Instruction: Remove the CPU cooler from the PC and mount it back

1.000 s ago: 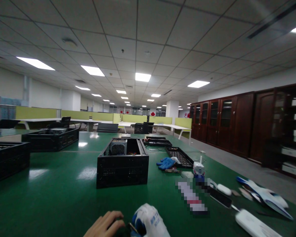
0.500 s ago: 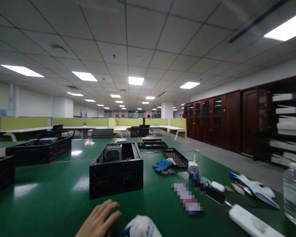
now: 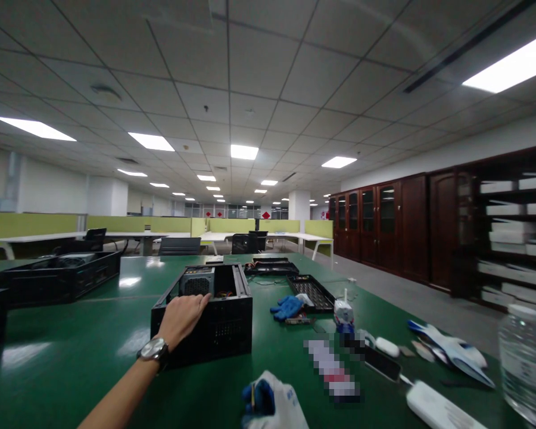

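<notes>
A black open-topped computer case lies on the green table in front of me. Inside it a grey power supply shows at the left, with some wires beside it. My left hand, bare and with a wristwatch on the wrist, is closed over the case's near top edge; its fingertips are hidden behind that edge. At the bottom of the view is my right hand, in a white glove with blue-coated fingers. Those fingers are curled, and a thin yellowish thing between them is too small to name.
Blue gloves, a black perforated panel and a phone lie right of the case. Farther right are a white power strip and a clear bottle. Another computer case stands at the left.
My left hand has moved forward from the tabletop, its fingers spread before, and has taken hold of the case's near edge. My gloved right hand has come further into view and turned.
</notes>
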`<act>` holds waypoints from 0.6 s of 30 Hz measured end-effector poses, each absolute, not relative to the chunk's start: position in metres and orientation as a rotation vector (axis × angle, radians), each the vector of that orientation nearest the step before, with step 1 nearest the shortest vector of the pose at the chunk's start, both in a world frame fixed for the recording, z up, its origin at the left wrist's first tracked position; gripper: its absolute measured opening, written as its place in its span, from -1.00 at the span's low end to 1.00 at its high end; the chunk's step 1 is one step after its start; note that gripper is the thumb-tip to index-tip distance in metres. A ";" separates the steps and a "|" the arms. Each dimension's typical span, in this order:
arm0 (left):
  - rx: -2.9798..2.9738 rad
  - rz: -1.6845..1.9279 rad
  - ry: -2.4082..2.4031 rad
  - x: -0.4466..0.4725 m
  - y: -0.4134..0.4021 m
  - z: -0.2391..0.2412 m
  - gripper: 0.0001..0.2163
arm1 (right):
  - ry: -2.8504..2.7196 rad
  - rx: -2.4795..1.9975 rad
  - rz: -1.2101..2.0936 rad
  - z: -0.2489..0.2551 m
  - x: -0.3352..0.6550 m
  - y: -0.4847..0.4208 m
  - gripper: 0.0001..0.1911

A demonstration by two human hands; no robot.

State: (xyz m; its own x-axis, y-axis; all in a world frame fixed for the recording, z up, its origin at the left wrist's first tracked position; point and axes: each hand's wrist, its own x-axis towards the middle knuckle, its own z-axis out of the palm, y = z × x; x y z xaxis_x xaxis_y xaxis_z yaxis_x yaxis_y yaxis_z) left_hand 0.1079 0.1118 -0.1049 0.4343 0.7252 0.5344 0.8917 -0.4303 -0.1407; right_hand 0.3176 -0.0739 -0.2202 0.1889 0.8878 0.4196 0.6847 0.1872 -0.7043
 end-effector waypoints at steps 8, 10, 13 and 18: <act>-2.340 -0.449 -1.333 0.096 0.085 -0.096 -0.70 | -1.207 -1.618 0.230 -0.211 0.340 -0.063 -0.82; -2.352 -0.459 -1.321 0.090 0.068 -0.097 -0.61 | -1.198 -1.616 0.207 -0.213 0.342 -0.061 -0.85; -2.356 -0.491 -1.338 0.076 0.038 -0.103 -0.50 | -1.136 -1.609 0.157 -0.214 0.347 -0.058 -0.80; -2.398 -0.468 -1.194 0.035 -0.005 -0.132 -0.59 | -0.979 -1.586 0.195 -0.217 0.358 -0.051 -0.62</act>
